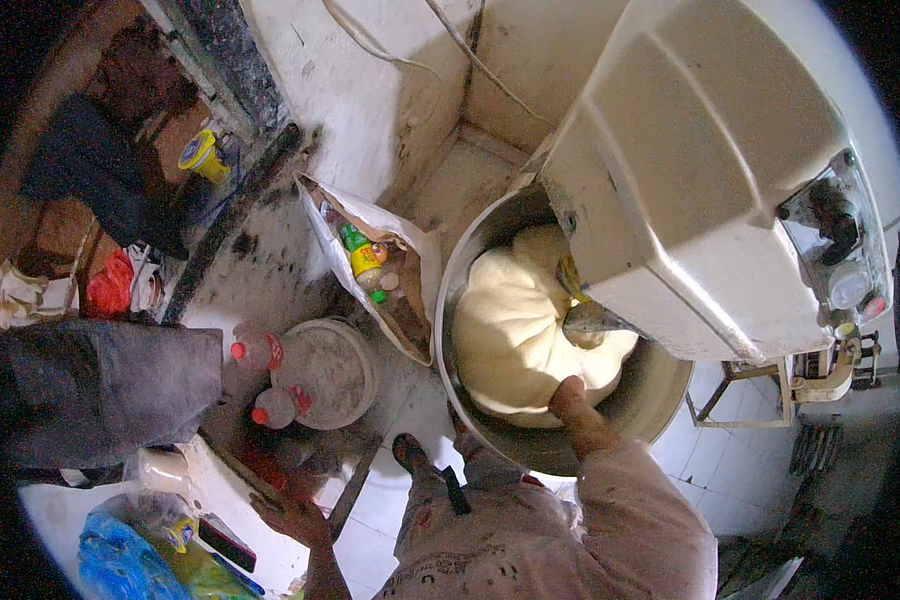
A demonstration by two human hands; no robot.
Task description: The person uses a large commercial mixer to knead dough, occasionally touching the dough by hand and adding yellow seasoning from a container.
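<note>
Where the frame's centre gives way to the right, a mass of pale dough [500, 330] fills much of a steel bowl [673, 385]. It bulges in smooth folds around the mixer's hook [582, 318], which is partly hidden under the white mixer [660, 190] that covers the upper right.

The right hand [572, 399] reaches up from the lower edge and touches the dough's near side, its fingers bunched together; their tips are out of sight, so I cannot tell how far open it is or whether it grips any dough. The left hand [295, 512], in shadow at the lower left, has its fingers pointing up and left, close to the edge of a white table [55, 505]; I cannot tell how far they are spread or whether they hold anything.

On that table, in the lower left corner, lie a dark phone [226, 543] and a blue bag [120, 560]. Left of centre is a round grey bucket [325, 375], with two red-capped bottles [260, 350] at its left side; I cannot tell if they rest on it. Left of the bowl, a white sack [402, 228] gapes open, with a green and yellow bottle [367, 260] inside. A yellow tub [203, 155] sits at the upper left.
</note>
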